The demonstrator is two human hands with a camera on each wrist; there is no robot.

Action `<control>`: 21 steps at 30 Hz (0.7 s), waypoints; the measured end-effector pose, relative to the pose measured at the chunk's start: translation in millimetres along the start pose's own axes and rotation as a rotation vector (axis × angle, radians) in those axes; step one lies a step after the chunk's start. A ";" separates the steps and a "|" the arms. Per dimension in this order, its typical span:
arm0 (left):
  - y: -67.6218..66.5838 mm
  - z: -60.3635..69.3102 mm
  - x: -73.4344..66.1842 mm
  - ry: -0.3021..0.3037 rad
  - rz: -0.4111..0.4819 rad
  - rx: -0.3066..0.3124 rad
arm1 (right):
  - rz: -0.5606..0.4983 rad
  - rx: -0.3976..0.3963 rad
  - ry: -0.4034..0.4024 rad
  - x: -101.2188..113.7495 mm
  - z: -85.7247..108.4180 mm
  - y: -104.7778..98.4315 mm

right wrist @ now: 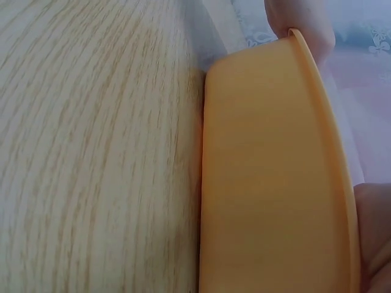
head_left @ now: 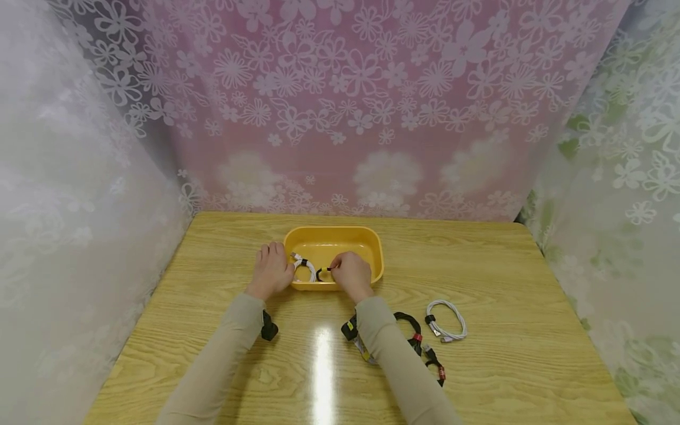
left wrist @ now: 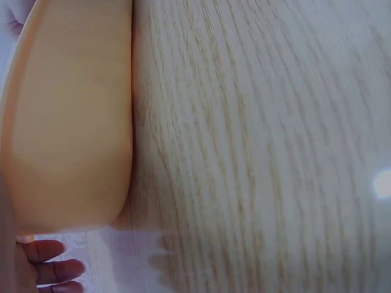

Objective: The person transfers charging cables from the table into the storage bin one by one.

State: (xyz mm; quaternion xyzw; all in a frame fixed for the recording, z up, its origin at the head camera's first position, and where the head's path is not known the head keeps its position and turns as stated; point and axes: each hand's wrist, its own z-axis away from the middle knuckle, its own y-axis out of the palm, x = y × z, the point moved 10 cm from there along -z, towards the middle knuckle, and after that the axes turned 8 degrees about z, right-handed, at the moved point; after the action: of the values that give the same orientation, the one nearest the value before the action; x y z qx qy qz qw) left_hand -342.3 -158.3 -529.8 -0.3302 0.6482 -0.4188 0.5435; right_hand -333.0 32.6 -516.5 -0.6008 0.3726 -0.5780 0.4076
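Pinching a black cable (head_left: 319, 274) in the tray (head_left: 350, 237), the right hand (head_left: 353, 274) is near a white cable (head_left: 312, 270) already inside; the left hand (head_left: 271, 269) grips the tray; at least four cables (head_left: 417, 337) remain on the tabletop (head_left: 504, 271).

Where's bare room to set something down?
Bare table lies right of the outer white cable, to the table's right edge, and left of the yellow bin, outside the left hand. It's crowded around the right sleeve, with black cables close by, and in the bin's near half, with a white coil and the right hand.
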 end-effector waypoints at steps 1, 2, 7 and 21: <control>-0.1 0.0 0.0 0.000 -0.001 0.000 | 0.004 0.007 0.001 -0.1 0.0 0.6; -0.2 0.1 -0.2 0.000 0.000 0.001 | 0.007 0.013 0.004 -0.4 -0.1 1.2; -1.1 0.1 -0.2 -0.008 0.002 0.003 | 0.015 0.043 0.023 -2.1 -0.1 3.8; -1.7 1.0 -0.9 -0.022 -0.007 0.013 | -0.054 0.149 0.044 -4.2 0.0 12.9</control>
State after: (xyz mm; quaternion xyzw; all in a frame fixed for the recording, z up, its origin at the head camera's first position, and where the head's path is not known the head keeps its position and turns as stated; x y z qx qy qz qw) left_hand -341.2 -158.3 -527.9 -0.3334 0.6383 -0.4213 0.5512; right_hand -333.0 31.4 -530.0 -0.5658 0.3212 -0.6278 0.4272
